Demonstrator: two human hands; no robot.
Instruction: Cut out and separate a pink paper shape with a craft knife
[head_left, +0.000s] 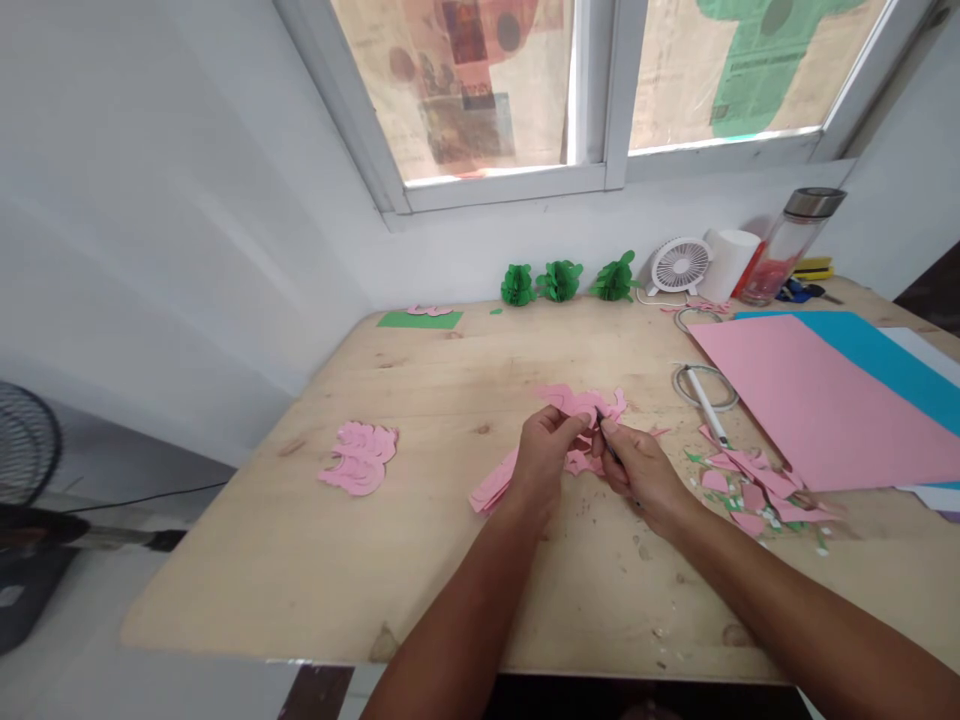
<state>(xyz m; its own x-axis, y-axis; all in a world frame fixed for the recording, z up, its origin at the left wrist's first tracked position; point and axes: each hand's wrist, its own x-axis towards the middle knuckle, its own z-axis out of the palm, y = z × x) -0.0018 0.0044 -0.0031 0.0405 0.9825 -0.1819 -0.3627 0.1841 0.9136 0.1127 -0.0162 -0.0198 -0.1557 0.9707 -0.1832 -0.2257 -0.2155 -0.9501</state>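
Observation:
My left hand (550, 445) pinches a piece of pink paper (581, 403) with drawn curved outlines, held just above the table. In my right hand (636, 462) is a slim dark tool (609, 447) that looks like scissors; its tip touches the paper's edge beside my left fingertips. My fingers cover most of its handle. Under and beside my left wrist lies a folded pink paper strip (495, 484). Further left is a stack of cut pink scalloped shapes (361, 458).
Pink and green scraps (757, 490) lie on the right, near a white pen (706, 405) and pink sheets (817, 400). Along the wall stand green paper ornaments (559, 281), a small white fan (679, 266) and a glass bottle (793, 245). A green strip (420, 320) lies at the back left.

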